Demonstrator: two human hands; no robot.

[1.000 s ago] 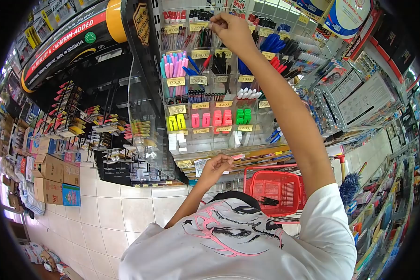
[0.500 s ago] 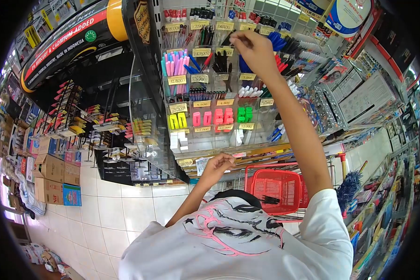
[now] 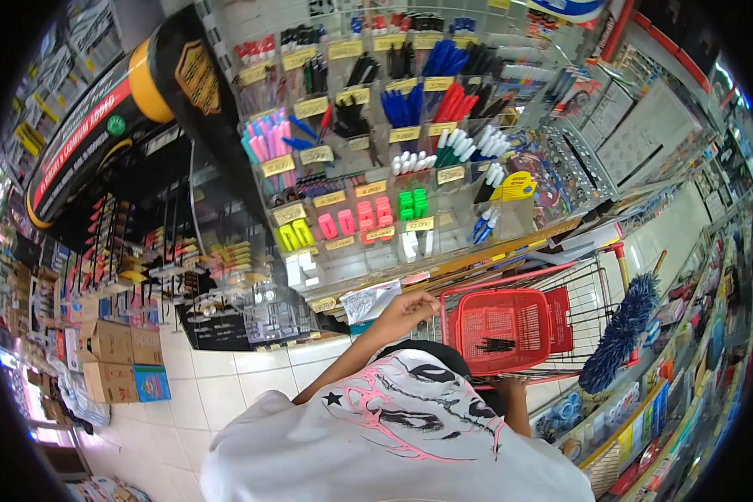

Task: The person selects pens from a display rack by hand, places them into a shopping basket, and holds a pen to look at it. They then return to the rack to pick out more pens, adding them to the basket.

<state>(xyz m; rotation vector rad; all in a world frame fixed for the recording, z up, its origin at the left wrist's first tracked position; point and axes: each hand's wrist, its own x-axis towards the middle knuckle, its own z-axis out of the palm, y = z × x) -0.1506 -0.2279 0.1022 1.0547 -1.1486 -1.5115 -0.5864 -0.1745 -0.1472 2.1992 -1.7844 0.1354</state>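
My left hand [image 3: 407, 313] is beside the handle end of the shopping cart [image 3: 590, 280], its fingers curled together. Whatever it may hold is too small to make out. Low by the cart's near side is my right hand [image 3: 513, 390]; its fingers are mostly hidden, so its grip does not show. A red plastic basket [image 3: 468, 311] sits in the cart. Inside lies a small bunch of black pens [image 3: 495, 344]. Ahead stands a clear pen display [image 3: 343, 255] with blue pens [image 3: 403, 106], red pens [image 3: 455, 104] and green highlighters [image 3: 412, 204].
A blue fluffy duster [image 3: 619, 335] leans at the cart's right end. Stocked shelves [image 3: 686, 368] run along the right. A battery-shaped sign [image 3: 92, 125] tops the black rack on the left. Cardboard boxes [image 3: 110, 382] are stacked on the tiled floor.
My right hand has come down from the pen display to the cart's near side. My left hand has shifted right towards the cart handle. The view has turned and moved.
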